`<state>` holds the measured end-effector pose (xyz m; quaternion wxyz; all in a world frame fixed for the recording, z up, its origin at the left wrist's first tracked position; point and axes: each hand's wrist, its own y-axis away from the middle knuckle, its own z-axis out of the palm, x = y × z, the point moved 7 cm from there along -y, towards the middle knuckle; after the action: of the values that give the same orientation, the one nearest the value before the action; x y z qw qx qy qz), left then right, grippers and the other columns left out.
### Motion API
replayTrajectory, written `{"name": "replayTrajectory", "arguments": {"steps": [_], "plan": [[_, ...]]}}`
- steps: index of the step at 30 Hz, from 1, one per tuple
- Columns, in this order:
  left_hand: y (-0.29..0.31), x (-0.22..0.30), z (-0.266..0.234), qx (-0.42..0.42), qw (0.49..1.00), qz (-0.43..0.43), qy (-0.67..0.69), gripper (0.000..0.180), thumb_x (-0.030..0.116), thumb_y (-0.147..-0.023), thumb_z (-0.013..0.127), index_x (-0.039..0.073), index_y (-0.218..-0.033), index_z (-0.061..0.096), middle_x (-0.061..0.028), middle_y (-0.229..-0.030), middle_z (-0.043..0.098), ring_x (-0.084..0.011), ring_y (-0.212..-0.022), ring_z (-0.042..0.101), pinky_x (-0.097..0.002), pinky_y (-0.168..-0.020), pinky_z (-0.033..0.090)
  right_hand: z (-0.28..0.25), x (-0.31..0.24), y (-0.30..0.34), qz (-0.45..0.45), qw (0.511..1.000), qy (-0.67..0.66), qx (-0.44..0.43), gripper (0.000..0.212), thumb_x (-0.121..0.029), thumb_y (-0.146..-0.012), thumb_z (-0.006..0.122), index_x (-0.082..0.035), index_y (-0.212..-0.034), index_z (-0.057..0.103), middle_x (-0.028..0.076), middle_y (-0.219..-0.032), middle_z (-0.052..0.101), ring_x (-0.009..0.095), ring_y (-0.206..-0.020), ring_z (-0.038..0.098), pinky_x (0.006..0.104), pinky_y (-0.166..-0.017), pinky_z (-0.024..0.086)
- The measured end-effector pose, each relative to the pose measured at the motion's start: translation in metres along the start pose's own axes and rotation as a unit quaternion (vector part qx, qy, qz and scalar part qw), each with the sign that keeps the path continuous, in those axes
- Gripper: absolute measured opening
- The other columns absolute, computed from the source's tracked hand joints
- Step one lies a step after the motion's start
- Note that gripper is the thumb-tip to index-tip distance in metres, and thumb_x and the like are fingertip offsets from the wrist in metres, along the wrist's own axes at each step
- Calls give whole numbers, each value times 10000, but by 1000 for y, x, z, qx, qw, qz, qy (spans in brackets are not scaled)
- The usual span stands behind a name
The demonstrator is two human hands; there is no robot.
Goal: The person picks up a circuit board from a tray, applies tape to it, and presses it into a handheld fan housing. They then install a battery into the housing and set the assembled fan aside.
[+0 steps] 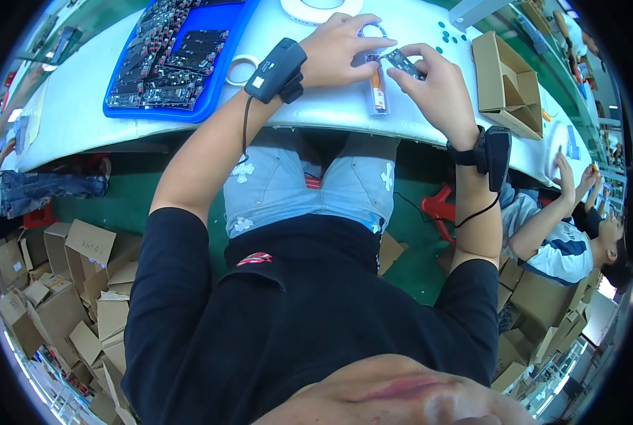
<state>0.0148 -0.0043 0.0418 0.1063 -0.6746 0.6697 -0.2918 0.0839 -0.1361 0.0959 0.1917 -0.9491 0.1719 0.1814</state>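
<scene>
Board [405,65]: it is in the right hand [437,88], tilted, between the thumb and the forefinger.
Right fingers: narrow, they pinch the board.
Left hand [334,53]: thumb and forefinger stand apart, just beside the board's left end; whether they touch it, one cannot tell.
Clear case [379,103]: below the board, between the hands, near the front edge of the table [316,113].
Room: white surface shows between right hand and carton [492,78]; the blue tray [216,81] limits the left side.
</scene>
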Motion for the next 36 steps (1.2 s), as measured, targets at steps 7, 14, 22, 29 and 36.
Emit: {"name": "replayTrajectory", "arguments": {"steps": [7,14,22,29,36], "plan": [[2,-15,10,32,997,-7,71,330,312,-934,647,271,-1259,691,-76,-1412,558,-329,-1246,503,-437,-1048,450,20,4,-1,90,985,106,-106,443,-400,-967,594,-9,-1153,684,175,-747,708,260,-689,714,314,-665,552],[-5,1,-25,25,991,-23,127,276,280,-915,638,174,-1158,716,-104,-1354,591,-334,-1213,534,-427,-1036,442,23,-26,15,73,968,198,-133,421,-385,-965,588,10,-1071,688,198,-731,698,341,-668,701,391,-670,567],[-4,1,-25,30,991,-30,130,234,242,-885,675,177,-1104,729,-92,-1350,591,-325,-1193,545,-425,-1038,438,31,-37,17,65,972,204,-100,391,-379,-961,590,0,-992,679,191,-695,685,347,-638,694,406,-626,565],[7,11,-39,26,995,96,3,215,245,-870,717,240,-1084,744,-55,-1344,606,-300,-1229,546,-448,-1054,437,35,-38,22,94,971,204,-86,369,-371,-964,582,-8,-973,654,187,-688,684,350,-621,690,409,-595,566],[20,19,-31,-11,978,150,-143,244,181,-857,733,258,-1089,738,-54,-1385,578,-300,-1332,490,-487,-1069,422,37,-34,22,104,972,187,-93,374,-369,-970,575,-2,-965,643,182,-685,684,346,-617,691,404,-585,567]]}}
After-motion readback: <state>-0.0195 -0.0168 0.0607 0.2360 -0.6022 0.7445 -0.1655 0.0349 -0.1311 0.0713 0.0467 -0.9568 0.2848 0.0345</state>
